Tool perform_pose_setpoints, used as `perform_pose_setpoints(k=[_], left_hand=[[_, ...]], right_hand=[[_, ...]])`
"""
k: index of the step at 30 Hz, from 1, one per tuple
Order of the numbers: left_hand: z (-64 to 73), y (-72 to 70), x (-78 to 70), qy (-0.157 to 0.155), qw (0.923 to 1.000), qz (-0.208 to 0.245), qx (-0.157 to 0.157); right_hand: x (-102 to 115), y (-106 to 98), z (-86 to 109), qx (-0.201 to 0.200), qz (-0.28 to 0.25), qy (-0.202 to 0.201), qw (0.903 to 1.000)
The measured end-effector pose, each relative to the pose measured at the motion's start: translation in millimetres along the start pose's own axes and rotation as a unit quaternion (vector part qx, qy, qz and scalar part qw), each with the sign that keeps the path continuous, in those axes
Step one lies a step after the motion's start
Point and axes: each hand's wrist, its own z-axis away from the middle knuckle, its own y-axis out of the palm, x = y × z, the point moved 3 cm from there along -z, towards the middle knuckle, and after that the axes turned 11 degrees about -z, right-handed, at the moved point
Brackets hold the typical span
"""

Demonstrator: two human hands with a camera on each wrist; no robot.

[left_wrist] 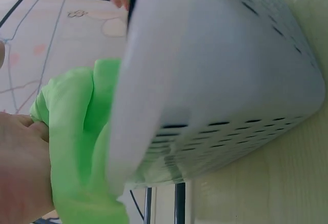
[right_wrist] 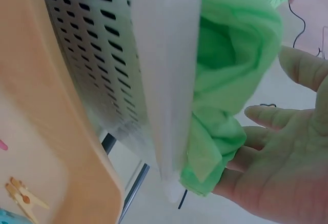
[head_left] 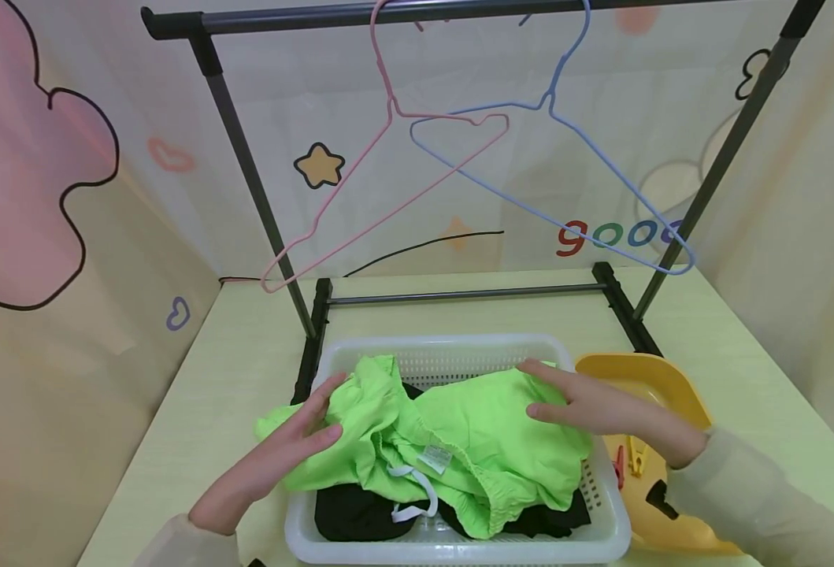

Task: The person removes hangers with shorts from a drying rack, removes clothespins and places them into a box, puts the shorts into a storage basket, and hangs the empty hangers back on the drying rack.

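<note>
Bright green shorts (head_left: 487,425) with a white drawstring (head_left: 420,494) and a small label lie bunched across a white basket (head_left: 303,543). Black cloth (head_left: 360,512) shows underneath them. On the left side, my left hand (head_left: 285,445) rests against the shorts with fingers extended and thumb apart; in the left wrist view, the green cloth (left_wrist: 77,147) partly hides its fingers. My right hand (head_left: 601,402) lies over the right part of the shorts. Its fingers are spread and relaxed in the right wrist view, their tips at the green fabric (right_wrist: 215,147).
Behind the basket stands a black rack (head_left: 246,157), with a pink hanger (head_left: 388,209) and a blue hanger (head_left: 601,161) on its top bar. A yellow tray (head_left: 672,386) to the right holds clothespins, including a yellow clothespin (head_left: 636,455) and a red clothespin (head_left: 619,466).
</note>
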Motion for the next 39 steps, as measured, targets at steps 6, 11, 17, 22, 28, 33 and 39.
perform_pose_setpoints(k=[6,11,17,22,28,33,39], left_hand=[[-10.7,13.9,-4.7,-0.006,0.9983,-0.048,0.032],[-17.9,22.9,-6.6,-0.008,0.9924,-0.109,0.056],[-24.5,31.1,-6.3,-0.009,0.9819,-0.173,0.078],[-28.3,38.1,-7.2,0.016,0.9739,-0.208,0.088],[-31.1,45.7,-3.0,0.041,0.9661,-0.232,0.105],[-31.8,50.4,3.4,0.058,0.9561,-0.259,0.125],[-31.5,52.9,6.6,0.054,0.9512,-0.266,0.148]], right_hand=[[0.5,13.9,-3.6,0.009,-0.018,-0.018,0.9996],[-0.3,24.1,-6.7,0.014,0.005,-0.022,0.9997],[0.0,35.2,-7.3,0.020,0.041,-0.023,0.9987],[-4.2,45.5,-7.0,0.024,0.063,-0.027,0.9973],[-10.2,56.4,-7.8,0.046,0.093,-0.032,0.9941],[-11.1,62.5,-6.1,0.067,0.092,-0.040,0.9927],[-15.1,69.4,-5.2,0.092,0.083,-0.031,0.9918]])
